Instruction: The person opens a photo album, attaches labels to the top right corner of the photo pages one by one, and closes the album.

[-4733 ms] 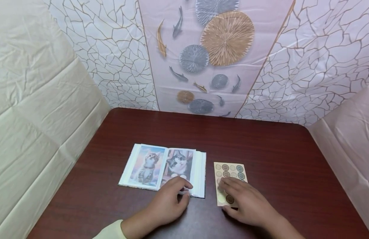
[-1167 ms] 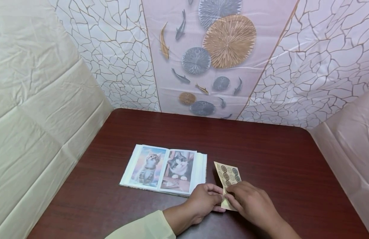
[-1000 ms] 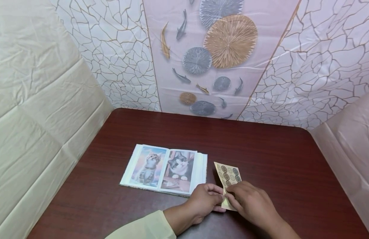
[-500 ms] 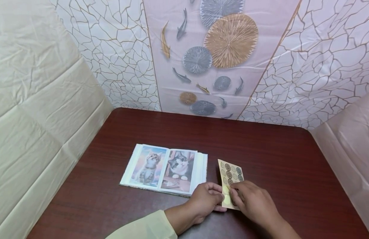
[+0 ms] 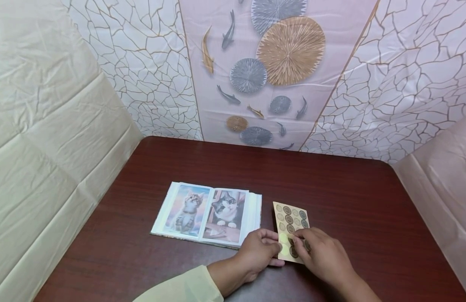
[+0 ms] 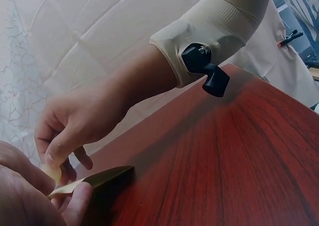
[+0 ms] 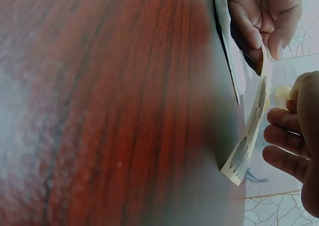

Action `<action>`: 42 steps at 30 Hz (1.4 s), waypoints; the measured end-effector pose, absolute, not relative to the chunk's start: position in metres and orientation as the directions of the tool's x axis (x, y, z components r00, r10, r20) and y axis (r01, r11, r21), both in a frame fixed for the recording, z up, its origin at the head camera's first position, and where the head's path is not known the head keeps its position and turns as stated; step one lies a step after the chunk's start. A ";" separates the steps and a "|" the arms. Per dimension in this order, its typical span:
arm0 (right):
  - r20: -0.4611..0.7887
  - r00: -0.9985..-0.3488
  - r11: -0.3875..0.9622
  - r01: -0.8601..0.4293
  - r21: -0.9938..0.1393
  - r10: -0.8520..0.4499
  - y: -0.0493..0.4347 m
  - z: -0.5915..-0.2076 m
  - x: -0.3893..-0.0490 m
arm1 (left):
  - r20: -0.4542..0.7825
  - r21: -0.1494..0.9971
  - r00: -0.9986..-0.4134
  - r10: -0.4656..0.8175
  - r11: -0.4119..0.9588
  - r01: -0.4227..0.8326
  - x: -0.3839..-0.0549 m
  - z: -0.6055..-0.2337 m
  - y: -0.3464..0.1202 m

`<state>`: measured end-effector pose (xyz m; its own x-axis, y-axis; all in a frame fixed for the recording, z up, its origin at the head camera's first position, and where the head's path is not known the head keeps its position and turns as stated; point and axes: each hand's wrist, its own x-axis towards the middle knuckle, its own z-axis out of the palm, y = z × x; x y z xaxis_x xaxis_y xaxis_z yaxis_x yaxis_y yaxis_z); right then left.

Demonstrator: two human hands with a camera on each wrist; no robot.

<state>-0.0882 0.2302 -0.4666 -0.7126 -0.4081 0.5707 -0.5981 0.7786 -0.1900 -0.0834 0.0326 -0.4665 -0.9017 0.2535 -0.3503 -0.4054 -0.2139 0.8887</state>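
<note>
A sheet of round stickers [image 5: 287, 218] is lifted and tilted just right of the open photo album [image 5: 252, 214]. My left hand [image 5: 257, 253] pinches the sheet's left edge near its lower end between thumb and fingers. Over the sheet's lower part, my right hand [image 5: 323, 253] pinches a round pale-yellow sticker [image 7: 282, 92] between thumb and index finger, its other fingers loosely bent. A bright, bare backing patch [image 5: 283, 247] shows at the sheet's lower left. In the left wrist view, the right thumb covers part of the pale sticker [image 6: 51, 172].
The album lies open on the dark red-brown table [image 5: 203, 163], showing two cat pictures. A patterned cloth [image 5: 252, 105] hangs behind the table, and pale cloth walls [image 5: 67, 167] stand on both sides.
My left hand has gone from the album's lower edge to the sticker sheet, which is now raised. My right hand, earlier lying over the sheet, has drawn slightly up and right, pinching a sticker.
</note>
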 end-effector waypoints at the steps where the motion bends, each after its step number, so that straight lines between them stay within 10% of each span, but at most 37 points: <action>1: 0.569 -0.714 0.780 -0.596 -0.190 -0.407 0.230 -0.467 -0.088 | -0.354 0.890 -0.901 0.250 -0.206 -0.406 -0.083 -0.466 0.032; 24: 0.550 -0.725 0.788 -0.588 -0.181 -0.415 0.233 -0.470 -0.086 | -0.264 0.964 -0.908 0.324 0.122 -0.237 -0.069 -0.444 0.013; 34: 0.555 -0.722 0.792 -0.586 -0.172 -0.414 0.234 -0.470 -0.088 | 0.048 0.900 -0.871 0.489 0.358 0.250 -0.063 -0.435 -0.037; 42: 0.547 -0.729 0.801 -0.576 -0.164 -0.412 0.235 -0.470 -0.087 | 0.256 0.572 -0.803 0.539 0.585 0.575 -0.067 -0.440 -0.079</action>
<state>-0.0870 0.2346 -0.4701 -0.7288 -0.4117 0.5472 -0.5755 0.8013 -0.1636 -0.0674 -0.0791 -0.4401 -0.8026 0.5388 0.2560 0.5751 0.5850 0.5718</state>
